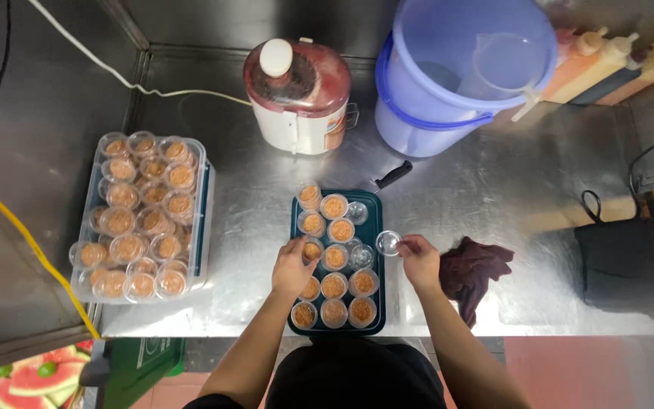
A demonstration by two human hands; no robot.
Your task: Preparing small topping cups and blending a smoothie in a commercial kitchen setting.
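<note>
A small clear lid (388, 242) is being held between the fingertips of the right hand (418, 260), just past the right edge of the green tray (377, 203). The fingers are being kept pinched on the lid's rim, the rest of the hand loosely curled. The left hand (292, 266) is being rested on a filled cup (312, 249) at the tray's left column, fingers closed round its side. The lid is being kept to the right of that cup and about level with it, with two columns of cups in between, so the right hand is the nearer one to the lid and the left to the cup. Two empty-looking clear cups (361, 256) are being left near the lid. A full box of filled cups (143, 216) is being kept well to the left on the steel table (251, 227).
</note>
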